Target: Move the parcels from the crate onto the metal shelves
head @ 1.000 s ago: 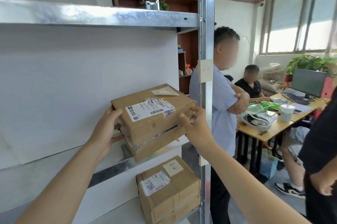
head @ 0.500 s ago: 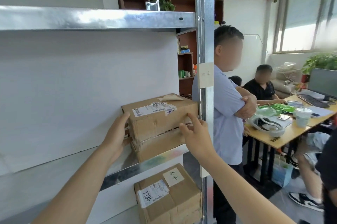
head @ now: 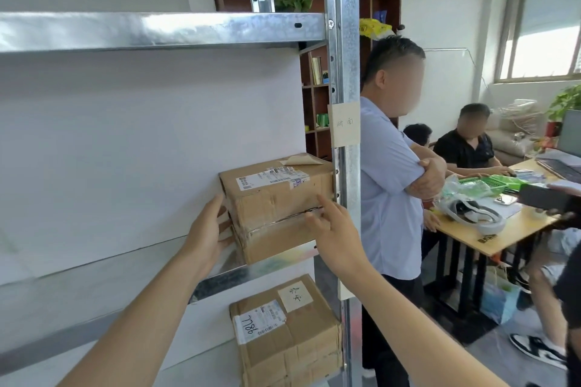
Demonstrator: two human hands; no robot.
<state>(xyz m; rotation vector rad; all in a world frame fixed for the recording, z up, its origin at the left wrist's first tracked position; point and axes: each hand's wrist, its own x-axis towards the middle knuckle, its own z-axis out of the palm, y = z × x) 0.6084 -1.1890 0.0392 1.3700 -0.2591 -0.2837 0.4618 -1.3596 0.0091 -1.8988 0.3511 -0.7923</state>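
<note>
A cardboard parcel sits at the right front corner of a metal shelf, against the upright post. The left hand cups its left side; the right hand rests spread fingers on its front, likely pushing it in.

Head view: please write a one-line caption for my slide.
Both hands, left hand and right hand, steady a taped cardboard parcel on the metal shelf, beside the upright post.
</note>
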